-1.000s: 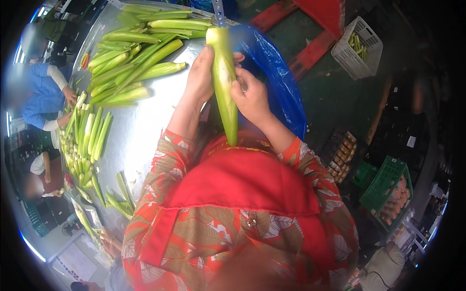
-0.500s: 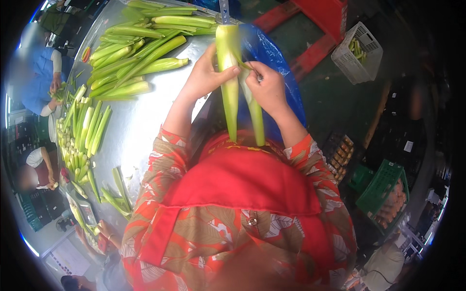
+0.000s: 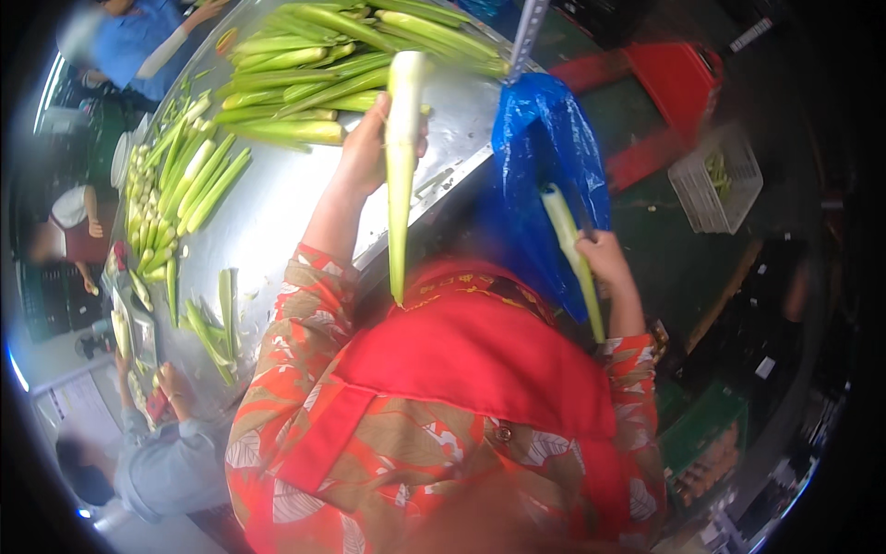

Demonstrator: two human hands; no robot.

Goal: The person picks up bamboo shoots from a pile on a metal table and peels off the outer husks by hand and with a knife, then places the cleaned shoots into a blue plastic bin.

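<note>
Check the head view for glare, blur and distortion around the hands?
Head view: strong fisheye, the metal table edge bows and the corners go black; daylight glare on the tabletop; left hand and its pale stalk fairly sharp; right hand with the peeled strip softer; the frame's left rim is smeared.

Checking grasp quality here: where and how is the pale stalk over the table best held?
Grip the stalk on its thick upper part, from its left side, as the left hand does. It hangs near upright and tapers to a thin lower tip, so the wide top gives the firmest hold. The right hand holds a peeled strip by the blue bag.
</note>
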